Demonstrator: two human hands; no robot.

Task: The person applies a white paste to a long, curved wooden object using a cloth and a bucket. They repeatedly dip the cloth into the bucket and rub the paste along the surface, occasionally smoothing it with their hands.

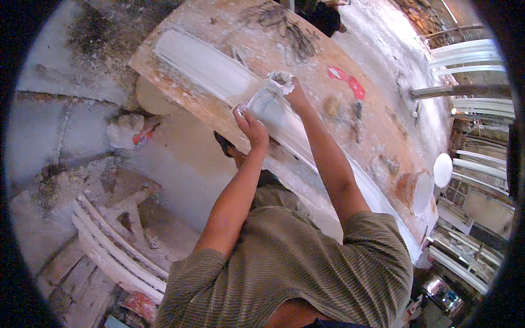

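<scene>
My right hand (297,97) grips the crumpled rim of a whitish, plaster-coated bag (268,109). The bag is tilted, its open mouth pointing up and away from me. Down at its lower left side is my left hand (252,128), fingers bent against the bag and dusted white; some of them are hidden. Beneath the bag runs a long white plaster strip (205,63), with fine lines along its length. It lies along the near side of a stained wooden table (180,98).
Dark tangled strands (290,33) lie at the table's far end, near a person (322,19). A red patterned piece (347,82) and an orange bucket (407,188) are to the right. Long white mouldings (470,54) fill racks at the far right. A whitened wooden frame (117,240) stands lower left.
</scene>
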